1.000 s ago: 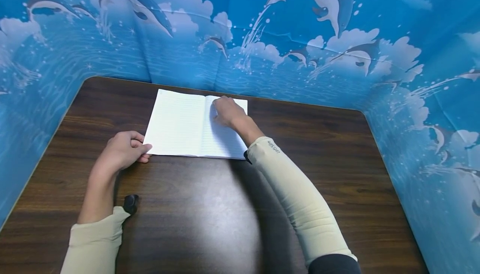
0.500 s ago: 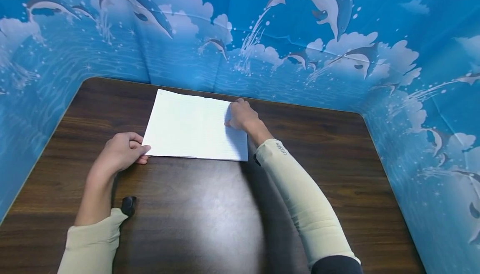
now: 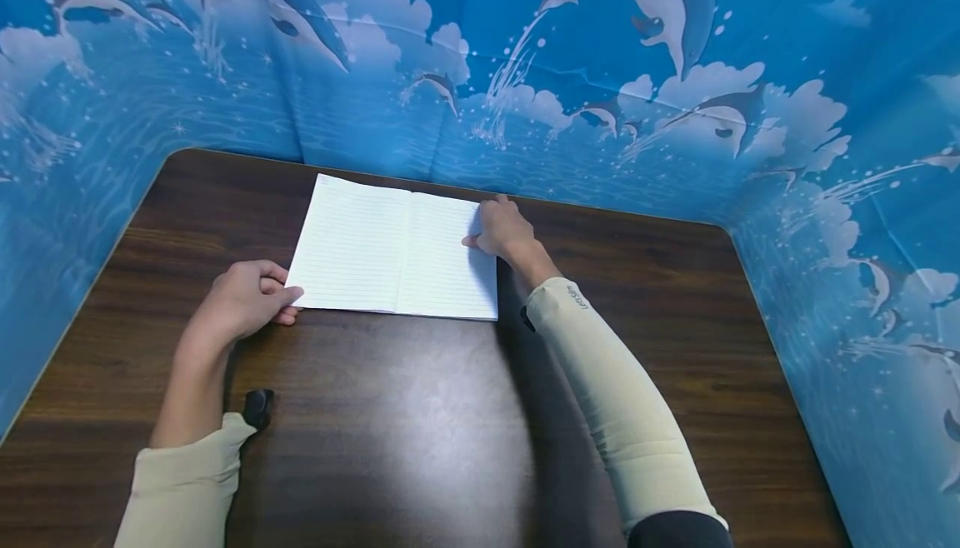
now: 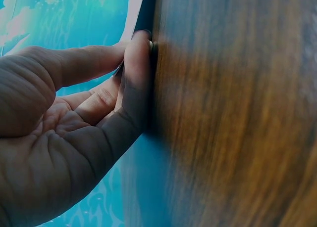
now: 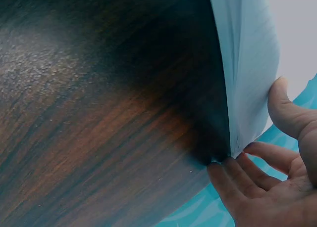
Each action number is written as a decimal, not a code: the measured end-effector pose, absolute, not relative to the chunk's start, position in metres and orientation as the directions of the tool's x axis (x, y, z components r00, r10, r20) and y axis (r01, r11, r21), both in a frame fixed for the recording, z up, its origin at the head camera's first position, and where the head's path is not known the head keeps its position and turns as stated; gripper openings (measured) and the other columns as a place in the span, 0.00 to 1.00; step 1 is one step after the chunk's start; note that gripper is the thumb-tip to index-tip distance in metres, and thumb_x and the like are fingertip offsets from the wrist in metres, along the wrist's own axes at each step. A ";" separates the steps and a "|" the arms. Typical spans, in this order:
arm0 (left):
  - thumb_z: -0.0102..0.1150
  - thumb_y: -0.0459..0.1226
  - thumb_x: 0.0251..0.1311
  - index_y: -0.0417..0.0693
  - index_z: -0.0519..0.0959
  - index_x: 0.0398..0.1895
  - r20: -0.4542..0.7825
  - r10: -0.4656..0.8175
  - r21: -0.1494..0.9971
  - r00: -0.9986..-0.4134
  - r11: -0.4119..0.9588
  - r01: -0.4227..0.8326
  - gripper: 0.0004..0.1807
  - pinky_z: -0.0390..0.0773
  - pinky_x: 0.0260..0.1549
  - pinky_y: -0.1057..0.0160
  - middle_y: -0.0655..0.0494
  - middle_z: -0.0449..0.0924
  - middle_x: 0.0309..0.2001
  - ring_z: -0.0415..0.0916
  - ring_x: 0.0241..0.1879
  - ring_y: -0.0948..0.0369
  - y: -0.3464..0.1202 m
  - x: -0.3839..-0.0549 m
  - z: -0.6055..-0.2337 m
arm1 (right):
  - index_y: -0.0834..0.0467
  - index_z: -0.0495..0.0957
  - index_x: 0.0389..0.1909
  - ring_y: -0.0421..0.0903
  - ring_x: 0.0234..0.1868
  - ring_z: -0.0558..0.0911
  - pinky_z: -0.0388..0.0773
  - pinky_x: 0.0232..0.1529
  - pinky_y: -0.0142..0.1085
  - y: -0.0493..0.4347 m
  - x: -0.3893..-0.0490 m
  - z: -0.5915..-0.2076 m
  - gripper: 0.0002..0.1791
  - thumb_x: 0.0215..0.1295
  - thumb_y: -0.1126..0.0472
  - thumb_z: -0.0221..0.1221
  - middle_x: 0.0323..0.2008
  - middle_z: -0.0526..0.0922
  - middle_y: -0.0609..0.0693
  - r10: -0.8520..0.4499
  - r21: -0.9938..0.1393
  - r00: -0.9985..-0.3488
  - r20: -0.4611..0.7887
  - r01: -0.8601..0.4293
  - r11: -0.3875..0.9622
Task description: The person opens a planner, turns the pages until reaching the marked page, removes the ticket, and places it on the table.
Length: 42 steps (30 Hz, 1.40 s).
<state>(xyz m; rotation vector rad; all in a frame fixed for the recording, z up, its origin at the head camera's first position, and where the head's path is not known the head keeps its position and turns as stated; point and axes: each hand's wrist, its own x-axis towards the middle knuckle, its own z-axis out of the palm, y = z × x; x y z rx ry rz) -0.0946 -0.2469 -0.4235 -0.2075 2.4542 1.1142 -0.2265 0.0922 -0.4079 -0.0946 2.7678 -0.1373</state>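
Observation:
An open notebook [image 3: 352, 248] with lined white pages lies near the back edge of the table. At its near left corner my left hand [image 3: 243, 302] pinches the notebook, thumb on top of the page and fingers beneath; the left wrist view shows this hand [image 4: 74, 113] close to the tabletop. My right hand [image 3: 504, 230] is at the far part of the right edge. In the right wrist view its thumb [image 5: 283, 108] lies against the page, and the curled fingertips meet the page stack's edge at the corner.
The dark wood-grain table [image 3: 375, 415] has rounded far corners. A blue cloth [image 3: 360, 115] printed with dolphins and clouds stands behind it and along the sides. Black wrist devices [image 3: 258, 408] sit at the cuffs of the pale sleeves.
My right hand has slid rightward from the middle of the right page to its outer edge. The pages now lie flatter. My left hand stays at the near left corner.

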 end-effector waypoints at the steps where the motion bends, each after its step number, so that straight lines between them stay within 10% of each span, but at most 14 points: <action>1: 0.59 0.39 0.79 0.22 0.66 0.68 -0.446 0.041 0.680 -0.894 0.665 -0.308 0.29 0.72 0.41 0.59 0.54 0.91 0.32 0.88 0.29 0.64 -0.247 -0.094 -0.423 | 0.59 0.70 0.78 0.55 0.77 0.70 0.75 0.72 0.54 0.092 -0.226 -0.408 0.39 0.75 0.44 0.67 0.80 0.65 0.59 -0.085 -0.106 -0.932 -0.352 -0.050 0.993; 20: 0.58 0.39 0.80 0.23 0.66 0.68 -0.459 0.030 0.678 -0.888 0.657 -0.329 0.28 0.73 0.38 0.62 0.56 0.90 0.31 0.88 0.28 0.64 -0.244 -0.096 -0.421 | 0.62 0.77 0.71 0.55 0.64 0.81 0.80 0.66 0.47 0.092 -0.218 -0.412 0.32 0.71 0.55 0.72 0.69 0.76 0.63 -0.144 -0.260 -0.970 -0.197 -0.090 0.961; 34: 0.57 0.39 0.80 0.23 0.66 0.69 -0.466 0.035 0.683 -0.884 0.650 -0.334 0.28 0.74 0.37 0.64 0.55 0.90 0.32 0.88 0.29 0.63 -0.245 -0.096 -0.422 | 0.61 0.76 0.73 0.54 0.78 0.71 0.75 0.73 0.47 0.104 -0.221 -0.408 0.31 0.71 0.61 0.71 0.76 0.73 0.60 -0.022 -0.462 -0.966 -0.258 0.104 0.881; 42: 0.57 0.40 0.80 0.23 0.66 0.70 -0.473 0.027 0.672 -0.881 0.657 -0.341 0.29 0.73 0.38 0.61 0.54 0.90 0.32 0.88 0.29 0.63 -0.245 -0.096 -0.422 | 0.63 0.79 0.68 0.53 0.55 0.82 0.84 0.55 0.44 0.109 -0.219 -0.399 0.27 0.70 0.64 0.71 0.58 0.83 0.60 -0.015 -0.535 -0.980 -0.196 0.094 0.840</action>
